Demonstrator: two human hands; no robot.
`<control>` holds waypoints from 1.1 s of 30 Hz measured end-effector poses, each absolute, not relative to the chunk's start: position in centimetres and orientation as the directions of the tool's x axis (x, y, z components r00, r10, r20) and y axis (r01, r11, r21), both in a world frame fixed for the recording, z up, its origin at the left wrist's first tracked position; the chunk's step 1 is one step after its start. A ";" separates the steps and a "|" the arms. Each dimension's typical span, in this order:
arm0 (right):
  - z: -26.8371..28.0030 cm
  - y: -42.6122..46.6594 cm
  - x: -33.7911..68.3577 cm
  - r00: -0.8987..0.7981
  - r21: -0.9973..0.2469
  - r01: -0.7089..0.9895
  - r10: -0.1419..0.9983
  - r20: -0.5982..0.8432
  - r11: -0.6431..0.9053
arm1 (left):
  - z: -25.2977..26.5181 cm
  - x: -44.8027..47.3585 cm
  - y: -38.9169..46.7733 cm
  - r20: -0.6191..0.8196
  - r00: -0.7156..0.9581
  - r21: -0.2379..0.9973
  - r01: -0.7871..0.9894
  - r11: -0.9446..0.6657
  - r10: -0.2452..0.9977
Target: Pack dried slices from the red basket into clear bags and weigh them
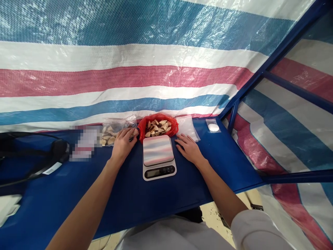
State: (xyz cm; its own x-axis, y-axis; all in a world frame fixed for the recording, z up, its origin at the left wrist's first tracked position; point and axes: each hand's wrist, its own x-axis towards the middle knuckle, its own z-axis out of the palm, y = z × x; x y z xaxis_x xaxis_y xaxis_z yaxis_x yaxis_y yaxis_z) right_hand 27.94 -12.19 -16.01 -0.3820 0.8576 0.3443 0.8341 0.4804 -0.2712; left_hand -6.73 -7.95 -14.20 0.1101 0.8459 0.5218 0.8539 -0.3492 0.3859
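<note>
A digital kitchen scale with a shiny square plate lies between my hands, its display dark. Just behind it, an open red plastic bag holds dried pale-brown slices. My left hand rests palm down, fingers apart and slightly bent, at the right side of a clear bag of similar slices. Flat and spread, my right hand lies on the table to the right of the scale. Its fingertips are by the near edge of flat clear plastic bags.
A small clear packet with a white oval object lies at the back right of the blue table. Black straps or cables and a white object are at the left. Blue bars frame the striped sheet.
</note>
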 end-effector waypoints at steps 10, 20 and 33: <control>-14.2 -12.8 27.0 -0.388 -0.275 0.803 0.814 0.433 0.529 | -11.2 -5.0 -11.7 0.547 -0.266 0.679 0.696 -0.234 0.794; -10.2 -13.8 23.9 -0.387 -0.345 0.696 0.735 0.557 0.629 | -8.5 -0.7 -16.3 0.347 -0.430 0.938 0.159 -0.309 0.833; -10.2 -10.8 20.6 -0.128 -0.948 0.046 0.943 0.307 0.314 | -9.2 2.0 -16.8 0.032 -0.195 0.896 -0.428 -0.115 0.980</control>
State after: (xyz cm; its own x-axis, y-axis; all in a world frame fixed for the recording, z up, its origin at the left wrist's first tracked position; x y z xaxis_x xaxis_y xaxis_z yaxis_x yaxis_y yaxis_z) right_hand 20.60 -10.75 -10.16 -0.1276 0.9433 0.3066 0.0462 0.3144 -0.9482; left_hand 2.05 -16.76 -9.17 -0.1950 0.9803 0.0324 -0.4280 -0.1147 0.8965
